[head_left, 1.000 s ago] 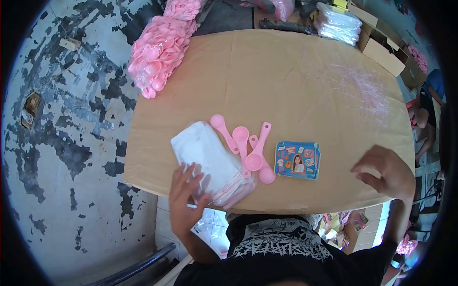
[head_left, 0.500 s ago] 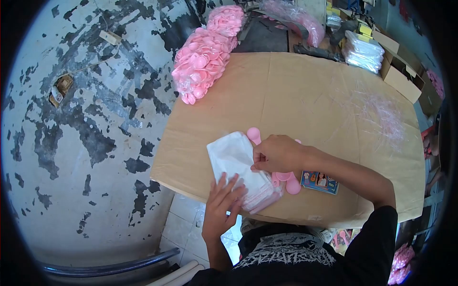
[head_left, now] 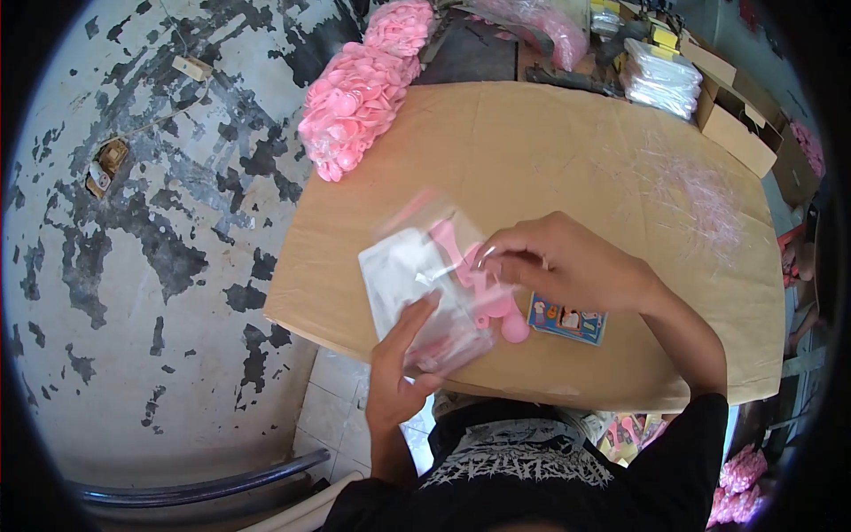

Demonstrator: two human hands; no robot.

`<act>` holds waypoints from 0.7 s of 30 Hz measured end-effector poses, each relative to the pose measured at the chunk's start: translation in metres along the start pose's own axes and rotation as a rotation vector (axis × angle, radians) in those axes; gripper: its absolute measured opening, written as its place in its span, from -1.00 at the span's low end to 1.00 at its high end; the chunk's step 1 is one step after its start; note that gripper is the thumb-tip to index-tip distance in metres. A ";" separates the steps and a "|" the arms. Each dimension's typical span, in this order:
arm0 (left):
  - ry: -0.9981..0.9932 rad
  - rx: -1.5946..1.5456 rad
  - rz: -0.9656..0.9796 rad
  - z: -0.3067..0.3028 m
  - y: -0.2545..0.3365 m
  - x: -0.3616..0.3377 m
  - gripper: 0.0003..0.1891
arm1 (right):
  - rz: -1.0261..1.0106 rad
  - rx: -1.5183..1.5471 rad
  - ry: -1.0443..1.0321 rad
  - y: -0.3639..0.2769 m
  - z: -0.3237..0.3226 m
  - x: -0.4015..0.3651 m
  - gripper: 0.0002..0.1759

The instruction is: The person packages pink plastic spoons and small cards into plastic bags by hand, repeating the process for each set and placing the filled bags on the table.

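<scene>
one clear bag (head_left: 424,232) is up off the stack of bags (head_left: 403,293). it is blurred, with its mouth pinched between the thumb and fingertips of my right hand (head_left: 567,266), so that grip is clamped on the film. my left hand (head_left: 396,377) grips the stack at the near edge of the tabletop (head_left: 550,151), one digit pressed on top.

by my reading little is packed yet. the pink spoons (head_left: 496,310) lie partly under the raised bag, and i cannot tell if any is inside it. the printed card (head_left: 567,321) lies flat just right of them.

the bags are thin, glossy, limp plastic. the spoons are hard and smooth, with round bowls and flat handles. matte brown cardboard covers the tabletop. a bulging sack of pink spoons (head_left: 350,106) sits at the far left corner.
</scene>
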State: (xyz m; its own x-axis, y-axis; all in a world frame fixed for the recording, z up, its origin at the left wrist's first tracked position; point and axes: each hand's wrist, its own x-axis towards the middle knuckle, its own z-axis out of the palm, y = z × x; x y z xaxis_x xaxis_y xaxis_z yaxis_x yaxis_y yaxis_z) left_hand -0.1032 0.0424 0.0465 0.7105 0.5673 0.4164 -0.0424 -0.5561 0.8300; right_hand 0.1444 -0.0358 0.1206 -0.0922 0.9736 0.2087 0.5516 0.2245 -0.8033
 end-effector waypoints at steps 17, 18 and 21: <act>0.367 -0.881 -0.379 0.095 0.007 0.050 -0.64 | 0.359 -0.217 -0.054 0.063 -0.040 -0.081 -0.74; 0.384 -0.910 -0.355 0.095 0.004 0.049 -0.66 | 0.305 -0.227 -0.058 0.065 -0.040 -0.081 -0.76; 0.431 -0.950 -0.308 0.094 0.001 0.050 -0.70 | 0.374 -0.045 0.124 0.048 -0.045 -0.080 -0.77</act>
State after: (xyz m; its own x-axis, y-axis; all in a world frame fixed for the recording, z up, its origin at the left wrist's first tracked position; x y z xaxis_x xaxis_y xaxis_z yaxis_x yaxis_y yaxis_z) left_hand -0.0018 0.0135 0.0335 0.4852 0.8705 0.0823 -0.5619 0.2383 0.7921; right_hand 0.2154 -0.1044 0.0902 0.2209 0.9750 -0.0254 0.5641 -0.1490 -0.8121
